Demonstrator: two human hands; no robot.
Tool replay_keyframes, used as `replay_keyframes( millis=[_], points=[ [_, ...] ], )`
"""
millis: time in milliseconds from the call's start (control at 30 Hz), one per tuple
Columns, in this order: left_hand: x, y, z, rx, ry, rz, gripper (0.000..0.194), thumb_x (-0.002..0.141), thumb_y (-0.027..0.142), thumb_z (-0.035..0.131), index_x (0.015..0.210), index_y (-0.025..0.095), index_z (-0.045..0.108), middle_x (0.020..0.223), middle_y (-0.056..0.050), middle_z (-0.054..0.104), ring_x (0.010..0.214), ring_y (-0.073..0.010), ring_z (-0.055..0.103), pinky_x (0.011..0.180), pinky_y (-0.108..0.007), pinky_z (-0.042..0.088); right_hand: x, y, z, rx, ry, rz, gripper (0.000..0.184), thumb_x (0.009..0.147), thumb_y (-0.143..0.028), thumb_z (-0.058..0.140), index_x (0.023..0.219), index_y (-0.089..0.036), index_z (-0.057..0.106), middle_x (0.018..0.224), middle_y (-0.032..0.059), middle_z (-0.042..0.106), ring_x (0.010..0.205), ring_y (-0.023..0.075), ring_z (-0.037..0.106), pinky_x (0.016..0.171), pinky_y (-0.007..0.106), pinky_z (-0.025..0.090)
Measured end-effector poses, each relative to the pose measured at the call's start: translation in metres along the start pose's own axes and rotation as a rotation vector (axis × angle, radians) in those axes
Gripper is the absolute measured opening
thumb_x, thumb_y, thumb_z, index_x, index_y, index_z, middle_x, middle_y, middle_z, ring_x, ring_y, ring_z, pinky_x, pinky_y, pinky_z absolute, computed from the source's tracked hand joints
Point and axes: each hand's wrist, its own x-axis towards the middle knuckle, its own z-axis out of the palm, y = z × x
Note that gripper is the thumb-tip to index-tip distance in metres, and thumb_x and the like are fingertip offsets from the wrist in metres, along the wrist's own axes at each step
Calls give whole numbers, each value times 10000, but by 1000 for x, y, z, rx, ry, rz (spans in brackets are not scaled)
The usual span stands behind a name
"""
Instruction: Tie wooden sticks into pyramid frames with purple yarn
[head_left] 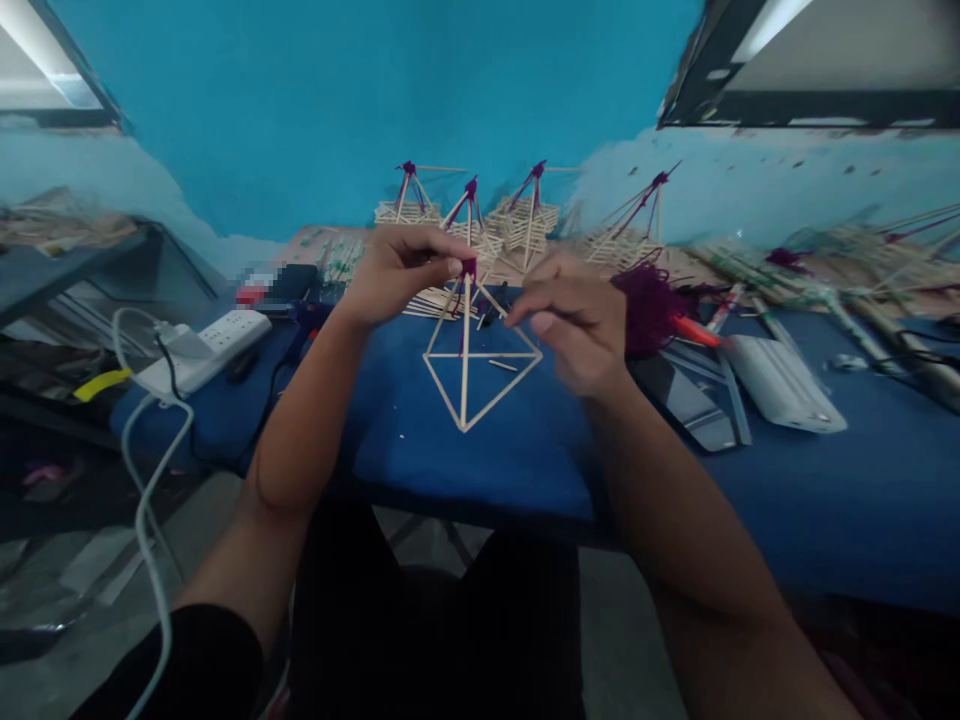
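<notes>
A pyramid frame of thin wooden sticks (465, 370) stands on the blue tabletop (420, 455), its triangular base lying flat. Purple yarn (469, 268) is wrapped round its top joint. My left hand (405, 272) pinches this top joint between thumb and fingers. To the right of the frame, my right hand (576, 325) is raised, slightly blurred, with its fingers curled toward the thumb. What these fingers hold, if anything, is too fine to make out. One short loose stick piece (502, 365) lies within the base.
Behind are several stick structures with purple-tied tops (538, 172). A purple yarn bundle (651, 305), a dark flat phone-like object (686, 405) and a white rounded block (787, 385) lie right. At left are a power strip (225, 340) with cables and a blue tool (304, 325).
</notes>
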Motion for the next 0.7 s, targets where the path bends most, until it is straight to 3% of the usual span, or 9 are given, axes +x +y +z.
replay_keyframes(
  millis=[100,267,467,567,700],
  points=[
    [-2,3,6,-4,-29,-26,302,840,462,1018,942,217,874,847,-46,797,832,-185,786,728,-323,644,3,17,1,176,114,194,569,942,-802,740,742,-270,765,800,63,647,816,241,623,807,409,554],
    [-4,6,15,-39,-118,-22,390,825,579,1016,903,222,880,857,-62,812,870,-209,816,762,-342,663,1,32,9,465,-173,595,808,890,-1007,596,710,-228,715,715,92,682,705,231,661,673,365,581],
    [-5,5,18,-53,-141,28,476,820,687,987,904,228,899,855,-82,826,854,-219,825,736,-341,660,-4,29,9,536,-323,727,924,862,-1082,532,604,-210,695,622,118,692,623,236,719,629,349,610],
    [-5,6,18,-28,-145,-13,538,775,747,988,881,227,899,816,-78,821,819,-210,816,709,-329,653,-3,34,10,558,-261,765,830,871,-987,658,633,-195,724,641,119,713,619,227,724,625,336,614],
    [-7,7,22,-42,-189,-49,539,761,730,1004,892,218,898,828,-79,839,799,-211,816,707,-333,656,1,37,9,585,31,691,414,754,-559,985,756,-187,803,759,78,780,658,177,721,644,295,618]
  ],
)
